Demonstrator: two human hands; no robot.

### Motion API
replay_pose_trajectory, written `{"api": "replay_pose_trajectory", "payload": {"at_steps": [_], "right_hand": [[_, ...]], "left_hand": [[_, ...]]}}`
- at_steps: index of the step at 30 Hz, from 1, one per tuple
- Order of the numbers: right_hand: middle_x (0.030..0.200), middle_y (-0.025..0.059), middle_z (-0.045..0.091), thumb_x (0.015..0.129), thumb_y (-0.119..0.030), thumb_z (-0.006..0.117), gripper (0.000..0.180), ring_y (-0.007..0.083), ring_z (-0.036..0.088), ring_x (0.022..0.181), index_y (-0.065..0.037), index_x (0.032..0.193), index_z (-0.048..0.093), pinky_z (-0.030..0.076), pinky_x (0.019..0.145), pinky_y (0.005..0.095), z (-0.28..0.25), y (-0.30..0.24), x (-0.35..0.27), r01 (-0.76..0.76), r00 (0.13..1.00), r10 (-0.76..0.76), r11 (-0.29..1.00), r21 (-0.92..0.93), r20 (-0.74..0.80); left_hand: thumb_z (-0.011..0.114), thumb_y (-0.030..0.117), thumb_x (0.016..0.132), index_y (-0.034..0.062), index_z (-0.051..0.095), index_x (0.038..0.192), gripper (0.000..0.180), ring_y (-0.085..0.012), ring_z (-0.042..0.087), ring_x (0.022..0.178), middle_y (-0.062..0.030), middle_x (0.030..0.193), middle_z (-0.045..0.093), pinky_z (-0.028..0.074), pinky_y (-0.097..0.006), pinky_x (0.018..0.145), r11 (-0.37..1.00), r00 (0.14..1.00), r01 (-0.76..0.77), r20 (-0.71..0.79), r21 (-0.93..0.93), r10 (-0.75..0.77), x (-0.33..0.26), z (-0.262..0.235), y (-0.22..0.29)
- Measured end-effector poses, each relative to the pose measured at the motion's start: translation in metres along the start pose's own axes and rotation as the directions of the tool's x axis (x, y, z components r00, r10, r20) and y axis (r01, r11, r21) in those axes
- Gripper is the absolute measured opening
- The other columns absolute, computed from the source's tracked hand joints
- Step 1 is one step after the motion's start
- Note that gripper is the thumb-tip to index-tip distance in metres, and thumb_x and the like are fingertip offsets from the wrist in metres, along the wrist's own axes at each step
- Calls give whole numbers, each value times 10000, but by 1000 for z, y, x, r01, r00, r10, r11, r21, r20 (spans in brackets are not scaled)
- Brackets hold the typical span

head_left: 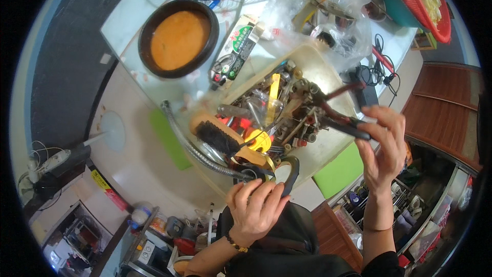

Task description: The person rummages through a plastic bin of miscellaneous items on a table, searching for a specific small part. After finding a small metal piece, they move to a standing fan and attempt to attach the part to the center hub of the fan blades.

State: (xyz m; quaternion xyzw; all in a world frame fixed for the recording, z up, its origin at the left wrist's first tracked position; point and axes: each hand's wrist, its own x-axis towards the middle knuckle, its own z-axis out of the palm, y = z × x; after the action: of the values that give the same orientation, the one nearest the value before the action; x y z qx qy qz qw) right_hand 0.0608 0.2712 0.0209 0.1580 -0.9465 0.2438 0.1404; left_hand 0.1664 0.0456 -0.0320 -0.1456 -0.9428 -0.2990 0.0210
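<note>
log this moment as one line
left hand: at black ring | right hand: holding dark tool | nearby: brush, metal hose, hardware bin

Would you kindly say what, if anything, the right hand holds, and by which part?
The right hand holds dark, open metal pliers by the black handle's end.

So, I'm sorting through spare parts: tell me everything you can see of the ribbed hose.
The hose is slim, silver-grey and closely ribbed, metal by its look. It lies in a smooth curve: one end juts out past the tub, the other runs in near the left hand. The brush lies beside it. Whether that hand touches it is unclear.
</note>
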Motion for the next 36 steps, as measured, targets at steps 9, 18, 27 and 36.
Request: {"api": "replay_pose_trajectory", "payload": {"at_steps": [9,18,27,36], "right_hand": [[883,95,641,760,-131,738,192,268,573,822,-6,884,662,468,724,357,50,19,75,77,988,-69,996,53,-140],[925,103,645,835,-182,687,310,244,596,838,-26,1095,623,482,722,338,39,38,58,6,983,29,982,189,-180],[785,51,581,963,-125,505,139,94,539,708,-12,941,582,441,614,239,78,53,-106,-466,602,790,466,752,-116],[751,130,562,713,-72,643,149,318,552,711,-12,844,605,447,640,381,134,88,-102,-371,896,387,922,112,-217]], "left_hand": [[765,223,696,123,682,948,283,-208,513,1015,19,1028,588,351,-428,912,1000,1000,13,3,-8,-13,4,-2,2],[740,168,735,65,654,1083,373,-232,536,952,-32,1057,589,428,-358,828,993,999,-11,34,-114,15,24,-17,-10],[630,10,815,13,623,1027,212,-351,613,761,-154,871,617,497,-405,649,950,911,13,395,-312,117,95,3,-23],[629,81,807,-31,589,812,119,-382,645,685,-217,734,635,519,-448,619,987,862,-81,506,137,0,122,66,-14]]}}
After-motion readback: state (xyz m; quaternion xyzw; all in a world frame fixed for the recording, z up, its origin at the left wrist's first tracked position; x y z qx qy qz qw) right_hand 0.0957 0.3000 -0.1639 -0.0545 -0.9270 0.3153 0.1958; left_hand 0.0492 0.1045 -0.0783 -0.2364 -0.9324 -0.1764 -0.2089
